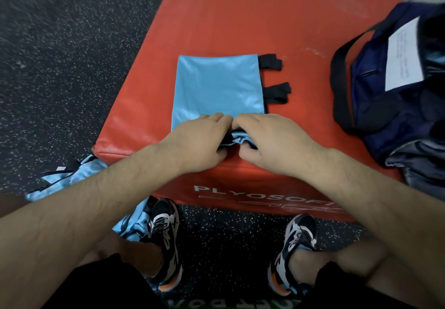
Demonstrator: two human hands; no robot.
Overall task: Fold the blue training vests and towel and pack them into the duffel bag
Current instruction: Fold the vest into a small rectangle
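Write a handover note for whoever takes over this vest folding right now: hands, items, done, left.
Left hand and right hand: both pinch the near edge of the blue vest lying flat on the red box.
Duffel bag: on the box, right side.
Done: this vest partly folded.
Left: finish the fold, pack it; fold the crumpled vests on the floor. Towel not identifiable.

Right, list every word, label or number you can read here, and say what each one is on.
"PLYOSOFT": white letters on the front wall of the red box.
Stylised line beneath it: not readable.
White sheet on the duffel bag: printed lines, too blurred to read.
Green strip at the bottom edge: upside-down white letters, cut off, not readable.
Blue vest: no print shows.
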